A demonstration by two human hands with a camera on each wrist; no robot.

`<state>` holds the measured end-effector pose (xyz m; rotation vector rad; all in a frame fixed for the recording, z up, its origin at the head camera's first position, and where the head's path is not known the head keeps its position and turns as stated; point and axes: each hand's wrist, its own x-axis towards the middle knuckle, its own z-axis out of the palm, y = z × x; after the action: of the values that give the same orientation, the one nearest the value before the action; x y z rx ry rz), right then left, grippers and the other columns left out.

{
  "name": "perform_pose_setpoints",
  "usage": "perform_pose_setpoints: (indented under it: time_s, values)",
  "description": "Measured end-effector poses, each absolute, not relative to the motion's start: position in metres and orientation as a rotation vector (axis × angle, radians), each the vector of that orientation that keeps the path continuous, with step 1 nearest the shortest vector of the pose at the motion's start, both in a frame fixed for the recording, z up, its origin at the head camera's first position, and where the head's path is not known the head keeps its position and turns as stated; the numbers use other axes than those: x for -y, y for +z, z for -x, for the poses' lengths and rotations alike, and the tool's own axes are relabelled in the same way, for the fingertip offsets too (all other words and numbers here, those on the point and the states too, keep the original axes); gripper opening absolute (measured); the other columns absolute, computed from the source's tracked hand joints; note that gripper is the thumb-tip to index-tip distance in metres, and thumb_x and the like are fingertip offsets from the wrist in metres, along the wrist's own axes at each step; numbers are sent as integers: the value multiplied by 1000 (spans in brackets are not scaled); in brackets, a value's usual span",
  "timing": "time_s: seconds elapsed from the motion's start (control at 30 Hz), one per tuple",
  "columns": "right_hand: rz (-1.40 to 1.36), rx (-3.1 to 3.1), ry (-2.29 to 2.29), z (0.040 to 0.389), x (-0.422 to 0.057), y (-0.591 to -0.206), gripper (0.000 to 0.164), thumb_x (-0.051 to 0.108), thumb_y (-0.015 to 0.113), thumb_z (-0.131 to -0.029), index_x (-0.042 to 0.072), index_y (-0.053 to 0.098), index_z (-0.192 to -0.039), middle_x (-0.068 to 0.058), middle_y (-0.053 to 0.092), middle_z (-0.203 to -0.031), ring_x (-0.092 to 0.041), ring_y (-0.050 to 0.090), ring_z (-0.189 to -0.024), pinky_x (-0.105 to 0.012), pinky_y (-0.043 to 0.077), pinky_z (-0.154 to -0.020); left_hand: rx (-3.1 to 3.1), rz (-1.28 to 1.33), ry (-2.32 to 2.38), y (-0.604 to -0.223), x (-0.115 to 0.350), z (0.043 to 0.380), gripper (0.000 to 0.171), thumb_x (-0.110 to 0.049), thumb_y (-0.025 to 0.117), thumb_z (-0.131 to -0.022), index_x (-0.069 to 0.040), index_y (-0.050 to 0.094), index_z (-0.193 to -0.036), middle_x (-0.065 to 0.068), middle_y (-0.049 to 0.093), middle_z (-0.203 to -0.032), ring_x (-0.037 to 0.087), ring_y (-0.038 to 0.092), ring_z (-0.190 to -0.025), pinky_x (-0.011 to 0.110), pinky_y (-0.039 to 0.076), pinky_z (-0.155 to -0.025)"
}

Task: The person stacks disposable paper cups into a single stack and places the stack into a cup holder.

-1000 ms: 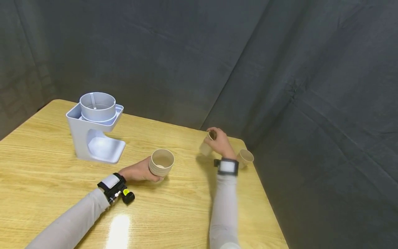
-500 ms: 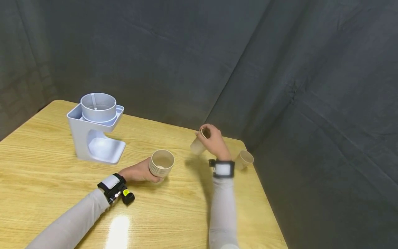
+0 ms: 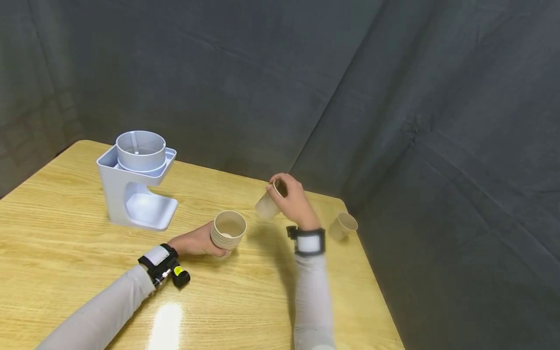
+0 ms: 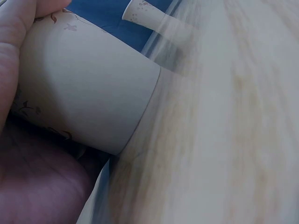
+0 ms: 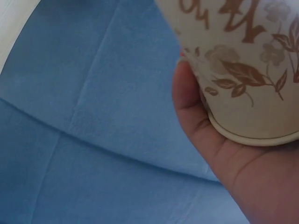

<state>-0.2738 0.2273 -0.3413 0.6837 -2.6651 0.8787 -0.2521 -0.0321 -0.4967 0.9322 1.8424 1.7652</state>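
Observation:
My left hand point(image 3: 194, 241) grips a stack of beige paper cups point(image 3: 228, 239) at its side, their mouths facing up toward the head camera. In the left wrist view the outermost paper cup point(image 4: 93, 79) shows a pale wall with a small floral print. Over the table to the right, my right hand point(image 3: 294, 203) holds a single paper cup point(image 3: 266, 207) near its rim, its base tilted toward the left. Brown leaves and lettering cover this paper cup point(image 5: 252, 88) in the right wrist view, where the thumb lies along its side.
Another paper cup point(image 3: 343, 225) stands near the table's right edge, beside the right forearm. At the back left is a white device point(image 3: 118, 194) with a round bin point(image 3: 141, 156) on top and a flat base. Dark curtains point(image 3: 218, 87) hang behind the wooden table point(image 3: 236, 301).
My right hand has carried its paper cup leftward, nearer the stack. The left hand and its stack have stayed nearly still.

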Motion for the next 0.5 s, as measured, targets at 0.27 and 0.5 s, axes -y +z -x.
perform_pose_setpoints:
  time_s: [0.27, 0.5]
  values:
    - [-792, 2560, 935, 267, -214, -338, 24, 31, 55, -103, 9, 63, -109, -6, 65, -107, -20, 58, -96, -39, 51, -86, -1856, -937, 1761, -499, 32, 253, 85, -6, 83, -78, -3, 35, -149, 18, 55, -136, 29, 54, -123, 46, 40, -109]
    - [-919, 2479, 1017, 261, -202, -337, 22, 24, 52, -105, 5, 61, -110, -10, 64, -106, -20, 59, -96, -37, 51, -86, -1835, -947, 1763, -499, 32, 253, 86, -5, 82, -79, -3, 33, -150, 17, 55, -135, 28, 55, -121, 44, 43, -107]
